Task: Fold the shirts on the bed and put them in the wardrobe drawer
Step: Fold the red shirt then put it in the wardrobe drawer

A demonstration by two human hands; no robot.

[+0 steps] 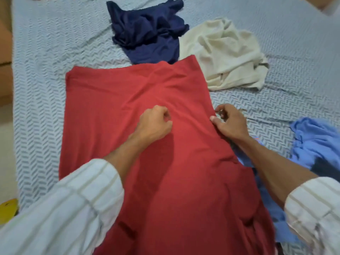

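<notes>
- Bed (46,57) covered by a pale blue sheet with a woven zigzag pattern; fills nearly the whole view.
- Large red knit shirt (139,100), spread flat along the middle of the bed, far edge touching the two crumpled garments beyond it.
- Cream cotton shirt (226,56), crumpled, at the red shirt's far right corner.
- Navy blue shirt (147,32), crumpled, beyond the red shirt and just left of the cream one.
- Light blue shirt (316,142), bunched at the right edge, part of it running under the red shirt's right side.
- Left hand (154,124), fingers curled into a loose fist, knuckles resting on the red shirt's centre; anything pinched: cannot tell.
- Right hand (230,122), at the red shirt's right edge, thumb and curled fingers pinching that edge.
- Striped white sleeves on both forearms.
</notes>
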